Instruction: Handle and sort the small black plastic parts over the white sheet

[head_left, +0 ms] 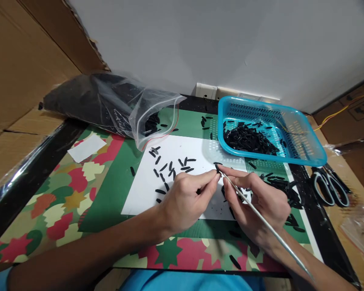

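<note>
Over a white paper sheet (136,198), my left hand (191,198) pinches a small black piece (217,167) between thumb and forefinger. My right hand (257,198) is closed on a thin metal rod (269,227); its tip meets the black piece, close to my left fingertips. Several black pieces (170,166) lie scattered on the paper left of the hands. A heap of black pieces (248,139) sits in the blue basket (317,155) at the back right. More dark strips (283,190) lie right of my right hand, partly hidden behind it.
A clear zip bag (109,101) full of black pieces lies open at the back left. Scissors (329,186) rest at the right edge. A small white paper (87,148) lies on the patterned sheet (63,194). Cardboard (27,48) stands at the left; a wall rises behind.
</note>
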`<action>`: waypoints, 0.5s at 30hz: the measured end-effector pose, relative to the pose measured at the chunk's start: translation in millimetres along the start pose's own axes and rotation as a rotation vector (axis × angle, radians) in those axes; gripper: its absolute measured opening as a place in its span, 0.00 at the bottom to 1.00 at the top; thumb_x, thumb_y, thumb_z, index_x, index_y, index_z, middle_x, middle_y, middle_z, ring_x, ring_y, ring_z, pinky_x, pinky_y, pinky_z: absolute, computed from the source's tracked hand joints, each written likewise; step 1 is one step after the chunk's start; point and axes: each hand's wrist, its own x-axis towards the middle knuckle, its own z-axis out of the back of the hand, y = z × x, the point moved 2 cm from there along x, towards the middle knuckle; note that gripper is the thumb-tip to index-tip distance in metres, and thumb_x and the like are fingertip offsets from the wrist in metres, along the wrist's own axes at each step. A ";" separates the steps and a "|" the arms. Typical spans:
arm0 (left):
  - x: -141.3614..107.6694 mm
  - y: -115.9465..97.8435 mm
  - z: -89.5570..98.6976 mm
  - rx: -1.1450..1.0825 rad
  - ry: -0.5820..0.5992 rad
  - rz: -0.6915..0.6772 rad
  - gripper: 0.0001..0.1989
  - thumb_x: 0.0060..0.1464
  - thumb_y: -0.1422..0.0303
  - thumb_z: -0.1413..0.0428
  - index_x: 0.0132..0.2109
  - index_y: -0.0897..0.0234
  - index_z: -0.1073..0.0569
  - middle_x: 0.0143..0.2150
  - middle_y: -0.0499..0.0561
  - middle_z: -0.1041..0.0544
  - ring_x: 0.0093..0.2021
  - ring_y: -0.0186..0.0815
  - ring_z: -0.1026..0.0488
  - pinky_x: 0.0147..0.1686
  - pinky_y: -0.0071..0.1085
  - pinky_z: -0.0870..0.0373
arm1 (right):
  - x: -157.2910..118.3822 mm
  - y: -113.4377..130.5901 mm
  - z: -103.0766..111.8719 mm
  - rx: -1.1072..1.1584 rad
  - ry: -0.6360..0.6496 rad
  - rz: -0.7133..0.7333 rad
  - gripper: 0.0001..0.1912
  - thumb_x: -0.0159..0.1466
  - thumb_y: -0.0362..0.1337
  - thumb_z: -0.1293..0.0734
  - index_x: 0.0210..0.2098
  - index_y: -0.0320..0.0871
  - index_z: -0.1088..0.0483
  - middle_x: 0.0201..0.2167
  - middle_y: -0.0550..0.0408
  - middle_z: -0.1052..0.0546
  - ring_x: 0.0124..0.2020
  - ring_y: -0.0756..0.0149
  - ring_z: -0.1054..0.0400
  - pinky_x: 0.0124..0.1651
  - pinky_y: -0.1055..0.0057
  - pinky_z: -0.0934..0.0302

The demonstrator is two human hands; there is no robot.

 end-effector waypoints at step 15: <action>15.1 5.3 8.9 -0.454 0.044 0.618 0.16 0.67 0.57 0.42 0.42 0.67 0.20 0.11 0.38 0.39 0.09 0.26 0.46 0.11 0.22 0.49 | 13.7 -25.3 -3.4 -0.187 0.016 0.067 0.08 0.71 0.26 0.34 0.39 0.46 0.32 0.46 0.48 0.14 0.48 0.59 0.15 0.47 0.69 0.21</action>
